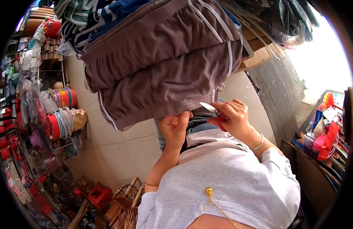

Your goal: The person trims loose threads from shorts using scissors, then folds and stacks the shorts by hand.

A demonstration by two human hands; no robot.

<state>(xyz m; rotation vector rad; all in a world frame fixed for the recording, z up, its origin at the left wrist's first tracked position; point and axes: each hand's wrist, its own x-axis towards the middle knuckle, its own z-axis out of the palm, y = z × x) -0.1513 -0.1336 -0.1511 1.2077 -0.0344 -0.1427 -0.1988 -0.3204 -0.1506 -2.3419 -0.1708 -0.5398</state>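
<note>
Brown shorts (180, 84) with white side stripes hang over a stack of garments, their gathered edge toward me. My left hand (174, 128) pinches that near edge between thumb and fingers. In my right hand (233, 118) is a pair of small scissors (210, 108) with red handles, held just right of the left hand. The silver blades point left across the edge of the cloth, and they look closed together. A second brown piece (161, 42) with the same stripes lies folded behind. My fingers partly hide the scissor handles.
Blue striped clothing (108, 19) and dark plastic-wrapped bundles (283, 19) lie at the back. Shelves with spools and coiled cord (62, 124) run along the left. A red stool (101, 195) and a wooden chair (127, 198) stand lower left; a box of colourful items (325, 133) is at right.
</note>
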